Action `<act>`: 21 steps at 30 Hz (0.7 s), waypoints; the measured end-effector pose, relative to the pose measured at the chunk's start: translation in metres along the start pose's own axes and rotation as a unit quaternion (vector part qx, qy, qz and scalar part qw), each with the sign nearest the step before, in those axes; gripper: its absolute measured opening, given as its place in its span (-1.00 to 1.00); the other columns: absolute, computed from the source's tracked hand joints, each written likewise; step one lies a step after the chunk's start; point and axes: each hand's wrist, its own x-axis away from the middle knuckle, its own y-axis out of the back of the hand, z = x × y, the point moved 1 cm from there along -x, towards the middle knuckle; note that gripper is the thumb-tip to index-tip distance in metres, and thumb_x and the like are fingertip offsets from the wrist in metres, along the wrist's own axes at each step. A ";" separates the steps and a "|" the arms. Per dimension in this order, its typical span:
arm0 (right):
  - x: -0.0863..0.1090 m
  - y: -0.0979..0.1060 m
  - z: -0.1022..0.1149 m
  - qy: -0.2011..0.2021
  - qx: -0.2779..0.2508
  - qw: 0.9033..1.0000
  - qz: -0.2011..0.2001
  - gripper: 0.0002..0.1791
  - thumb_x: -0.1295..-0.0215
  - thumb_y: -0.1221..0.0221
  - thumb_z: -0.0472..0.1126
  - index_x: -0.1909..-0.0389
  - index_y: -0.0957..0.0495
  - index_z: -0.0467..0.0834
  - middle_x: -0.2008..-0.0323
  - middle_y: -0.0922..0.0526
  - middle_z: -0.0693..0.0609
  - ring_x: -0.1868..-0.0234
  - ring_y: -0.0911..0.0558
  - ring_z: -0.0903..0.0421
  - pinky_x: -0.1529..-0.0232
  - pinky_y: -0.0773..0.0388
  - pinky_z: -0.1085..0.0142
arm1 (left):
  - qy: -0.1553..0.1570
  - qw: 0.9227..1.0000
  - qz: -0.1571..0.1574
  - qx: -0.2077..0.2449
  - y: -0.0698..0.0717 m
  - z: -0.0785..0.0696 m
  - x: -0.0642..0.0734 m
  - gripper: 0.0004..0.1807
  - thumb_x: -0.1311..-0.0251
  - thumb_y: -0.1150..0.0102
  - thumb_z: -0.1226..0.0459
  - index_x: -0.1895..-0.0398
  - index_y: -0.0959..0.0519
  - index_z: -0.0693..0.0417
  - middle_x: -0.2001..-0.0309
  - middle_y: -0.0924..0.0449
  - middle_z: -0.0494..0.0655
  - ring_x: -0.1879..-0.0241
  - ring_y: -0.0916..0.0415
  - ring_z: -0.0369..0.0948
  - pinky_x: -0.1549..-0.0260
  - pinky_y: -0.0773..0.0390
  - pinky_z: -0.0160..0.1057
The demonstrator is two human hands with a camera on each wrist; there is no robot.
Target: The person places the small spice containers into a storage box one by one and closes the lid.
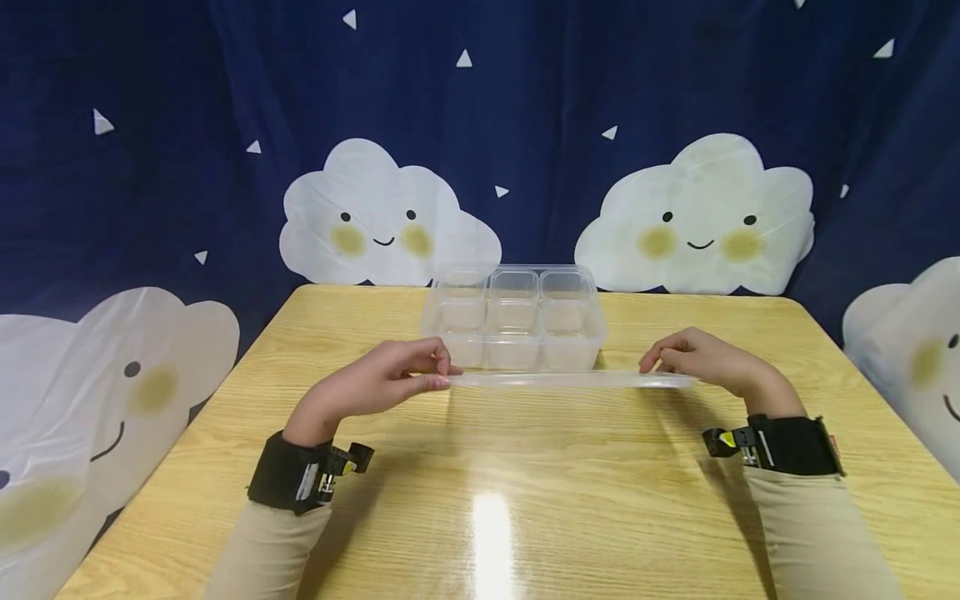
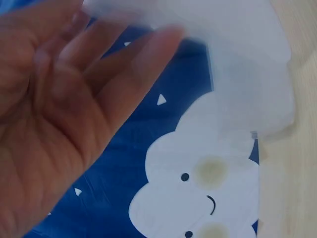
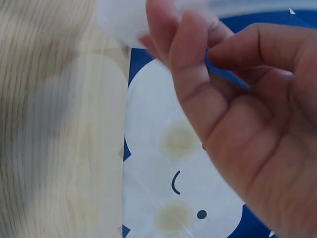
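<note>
A clear plastic lid (image 1: 555, 380) is held up level, seen nearly edge-on in the head view. My left hand (image 1: 382, 375) pinches its left end between thumb and fingers. At the other end, my right hand (image 1: 712, 362) grips the lid with curled fingers. Just beyond the lid, a translucent plastic box (image 1: 513, 357) with several compartments stands on the table, its lower front partly behind the lid. The left wrist view shows the left hand (image 2: 69, 109) blurred, with the box (image 2: 255, 94) to its right. Curled fingers of the right hand (image 3: 247, 114) appear in the right wrist view.
The wooden table (image 1: 420, 500) reaches back to a dark blue curtain (image 1: 540, 100) printed with smiling clouds. A bright light reflection lies on the tabletop in front. Each wrist wears a black strap (image 1: 288, 473) with a small camera.
</note>
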 end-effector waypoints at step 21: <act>-0.018 -0.016 0.018 0.102 -0.022 0.987 -0.122 -0.84 -0.51 -0.15 -0.23 0.11 -0.58 -0.27 0.22 -0.65 -0.18 0.23 -0.70 0.05 0.19 -0.68 0.24 | 0.108 0.924 -0.359 0.070 0.006 0.013 -0.009 -0.75 -0.46 -0.13 0.15 0.03 -0.48 0.15 0.30 -0.76 0.15 0.39 -0.77 -0.08 0.35 -0.71 -0.20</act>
